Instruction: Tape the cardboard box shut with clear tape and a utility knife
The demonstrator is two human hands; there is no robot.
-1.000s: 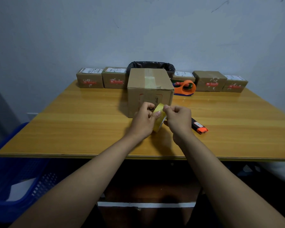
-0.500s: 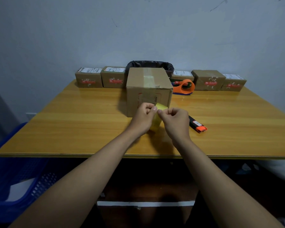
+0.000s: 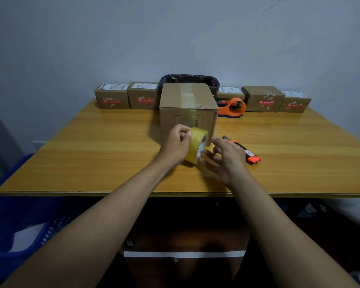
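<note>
Just in front of the cardboard box (image 3: 188,110), a roll of clear tape (image 3: 196,144) is held on edge by the left hand (image 3: 176,145), its fingers (image 3: 189,134) clamped on the roll's outer band near the top. The right hand (image 3: 227,157) is seen just beside the roll, fingers spread apart and gripping nothing; whether they touch the roll cannot be told. A tape strip is already laid over the box top and down its near face.

The step in hand is judged to be finding and lifting the tape's free end. The roll is best kept steady by the left hand while a right fingernail is run around the band until the edge catches; the end is then peeled slowly and squarely, so it does not split.

To the right of the box, the utility knife (image 3: 245,151) lies on the table (image 3: 92,154), near the right hand but untouched.
</note>
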